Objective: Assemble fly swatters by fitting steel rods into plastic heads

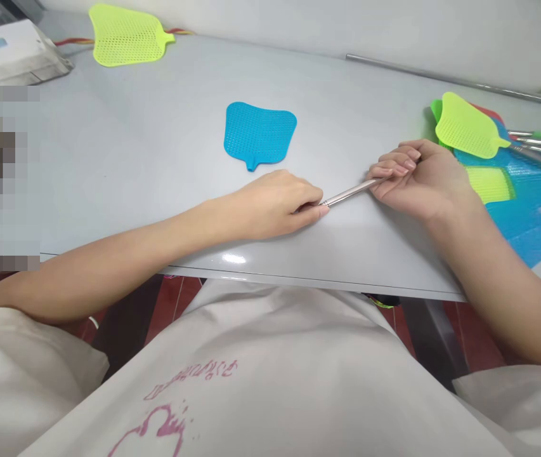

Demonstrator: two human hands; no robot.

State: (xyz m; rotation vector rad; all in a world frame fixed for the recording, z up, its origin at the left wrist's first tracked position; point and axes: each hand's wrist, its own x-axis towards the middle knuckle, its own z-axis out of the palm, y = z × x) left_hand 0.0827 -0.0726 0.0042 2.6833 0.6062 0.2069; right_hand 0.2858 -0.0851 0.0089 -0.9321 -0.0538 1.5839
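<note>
Between my two hands runs a thin silver metal rod, slanting up to the right above the table. My left hand pinches its lower left end between thumb and fingers. The other end goes into the curled fingers of my right hand, turned palm up, which hide that part. Just beyond my left hand, a blue fly swatter head lies flat with its short socket pointing toward me, apart from the rod. Right of my right hand is a pile with a yellow-green fly swatter on top.
Blue swatter heads spread under the pile at right. A long metal tube lies along the back by the wall. At back left, a yellow-green swatter head rests near a white power socket box. The table's front edge is close to my body.
</note>
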